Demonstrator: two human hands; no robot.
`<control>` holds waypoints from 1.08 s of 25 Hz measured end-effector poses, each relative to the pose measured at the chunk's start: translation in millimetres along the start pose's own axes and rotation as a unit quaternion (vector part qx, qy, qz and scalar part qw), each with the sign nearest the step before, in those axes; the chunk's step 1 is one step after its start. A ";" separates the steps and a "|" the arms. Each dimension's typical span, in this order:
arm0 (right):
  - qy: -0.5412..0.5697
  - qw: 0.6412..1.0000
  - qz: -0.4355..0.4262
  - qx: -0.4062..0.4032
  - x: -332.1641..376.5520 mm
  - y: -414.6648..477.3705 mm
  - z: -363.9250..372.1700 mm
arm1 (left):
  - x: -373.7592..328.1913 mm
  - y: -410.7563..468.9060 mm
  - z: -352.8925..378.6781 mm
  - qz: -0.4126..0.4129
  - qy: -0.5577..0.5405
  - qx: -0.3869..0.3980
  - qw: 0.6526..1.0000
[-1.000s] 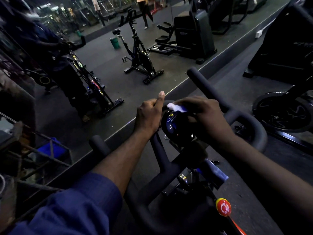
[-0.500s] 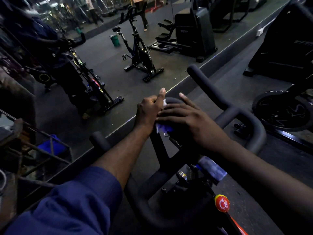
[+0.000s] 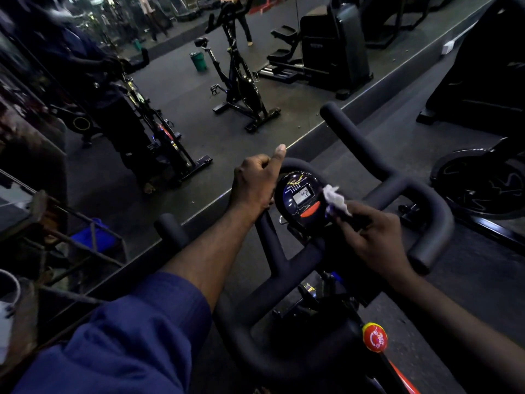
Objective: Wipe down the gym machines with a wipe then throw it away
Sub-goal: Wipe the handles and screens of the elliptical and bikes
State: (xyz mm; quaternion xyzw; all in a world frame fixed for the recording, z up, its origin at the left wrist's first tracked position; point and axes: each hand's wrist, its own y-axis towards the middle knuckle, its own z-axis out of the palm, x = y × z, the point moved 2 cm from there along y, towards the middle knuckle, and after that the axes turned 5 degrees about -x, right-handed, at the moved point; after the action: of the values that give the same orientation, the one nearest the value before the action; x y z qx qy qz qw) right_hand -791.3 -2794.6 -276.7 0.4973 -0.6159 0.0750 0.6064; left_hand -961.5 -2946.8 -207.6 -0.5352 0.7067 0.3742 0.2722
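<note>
Crumpled white wipe (image 3: pixel 336 201), pinched by right hand (image 3: pixel 375 240)

1. the left arm wears a dark blue sleeve (image 3: pixel 122 336) of loose cloth, with soft folds and creases.
2. the sleeve's edge lies partway up the left forearm (image 3: pixel 210 257), which is bare below it.
3. the left hand (image 3: pixel 255 183) is bare, its thumbnail cut short.
4. the right hand (image 3: pixel 372 240) and right forearm (image 3: pixel 454 317) are bare as far as the edge of view.
</note>
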 end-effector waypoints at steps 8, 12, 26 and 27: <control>-0.120 0.957 -0.223 0.138 14.3 -16.8 -11.5 | 1.5 0.0 -0.3 0.007 0.039 -0.019 0.999; -0.100 0.947 -0.248 0.179 8.6 -14.3 -6.1 | 8.3 0.5 0.6 0.008 0.032 -0.036 0.999; -0.114 0.966 -0.115 0.203 22.3 -24.9 -23.1 | 20.8 -19.1 5.0 -0.055 -0.055 -0.071 0.994; -0.111 0.965 -0.116 0.210 20.7 -13.8 -28.2 | 19.4 -18.9 4.9 -0.055 -0.051 -0.074 0.994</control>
State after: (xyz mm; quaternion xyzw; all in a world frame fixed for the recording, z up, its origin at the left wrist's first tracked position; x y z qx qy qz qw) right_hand -757.9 -2792.6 -259.6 0.6865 -0.5880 0.0761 0.4209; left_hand -948.8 -2956.3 -230.1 -0.5719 0.6322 0.4365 0.2876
